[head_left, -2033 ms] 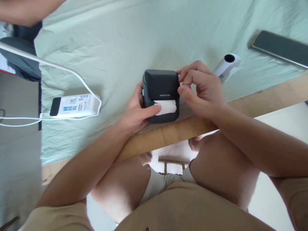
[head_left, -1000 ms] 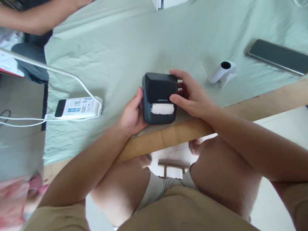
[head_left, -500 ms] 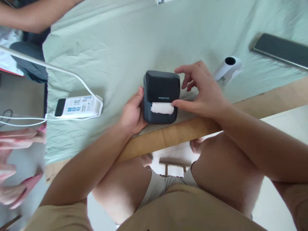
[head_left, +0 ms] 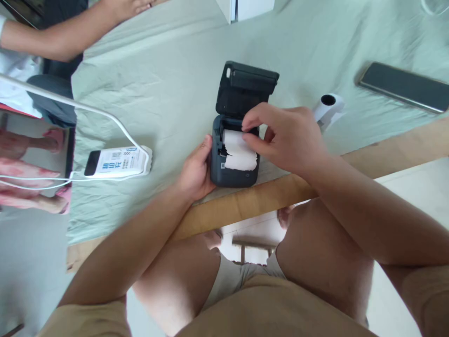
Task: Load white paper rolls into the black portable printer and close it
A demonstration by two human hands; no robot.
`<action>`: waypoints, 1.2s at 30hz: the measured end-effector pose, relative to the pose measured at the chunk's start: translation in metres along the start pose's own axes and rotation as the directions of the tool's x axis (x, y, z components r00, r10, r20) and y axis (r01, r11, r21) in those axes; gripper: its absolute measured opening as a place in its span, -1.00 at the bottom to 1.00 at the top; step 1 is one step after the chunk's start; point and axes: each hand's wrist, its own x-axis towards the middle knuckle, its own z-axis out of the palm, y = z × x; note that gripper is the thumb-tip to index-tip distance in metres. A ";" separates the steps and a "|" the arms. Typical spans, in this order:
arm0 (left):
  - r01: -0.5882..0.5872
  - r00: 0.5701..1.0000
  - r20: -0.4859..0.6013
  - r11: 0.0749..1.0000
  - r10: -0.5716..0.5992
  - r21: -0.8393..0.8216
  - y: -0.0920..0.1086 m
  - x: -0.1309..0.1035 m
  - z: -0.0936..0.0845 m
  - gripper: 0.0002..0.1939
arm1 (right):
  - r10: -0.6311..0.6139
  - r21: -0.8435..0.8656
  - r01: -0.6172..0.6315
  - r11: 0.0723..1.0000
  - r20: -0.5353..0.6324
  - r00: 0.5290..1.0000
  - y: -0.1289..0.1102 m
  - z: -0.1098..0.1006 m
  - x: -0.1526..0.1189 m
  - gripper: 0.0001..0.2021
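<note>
A small dark thermal printer point(head_left: 234, 179) stands on the cloth near the table's front edge, its lid point(head_left: 242, 91) swung up and back. My left hand point(head_left: 195, 169) grips the printer's left side, thumb along the edge and fingers partly hidden behind it. Inside the printer lies a white paper roll point(head_left: 234, 138), and its torn end hangs over the front. My right hand point(head_left: 280, 133) reaches in from the right, with thumb and forefinger closed at the upper right of the roll. A second white paper roll point(head_left: 329, 110) rests on the cloth beyond my right hand.
A black phone point(head_left: 403, 86) lies at the right. At the left sits a white power bank point(head_left: 119, 161) with white cables point(head_left: 94, 106). A white box point(head_left: 245, 9) shows at the far edge. Another person's arm point(head_left: 70, 40) rests at the upper left. Wood point(head_left: 242, 203) borders the cloth.
The printer's lid has gone from closed to raised, baring the paper roll. My right hand has moved left from the printer's right side onto the roll. My left hand keeps its hold.
</note>
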 end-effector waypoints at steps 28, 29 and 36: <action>0.026 0.998 0.064 1.000 -0.027 0.015 0.002 0.004 -0.008 -0.45 | 0.150 -0.038 -0.147 0.988 0.065 0.987 0.066 -0.013 -0.015 -0.71; 0.023 0.997 0.070 1.000 -0.025 0.019 0.002 0.004 -0.008 -0.45 | 0.182 -0.075 -0.175 0.982 0.100 0.978 0.063 -0.013 -0.015 -0.64; 0.019 0.998 0.051 0.999 -0.021 0.037 0.003 -0.001 -0.002 -0.44 | 0.006 -0.241 -0.018 0.970 -0.047 0.999 0.037 -0.052 -0.025 -0.62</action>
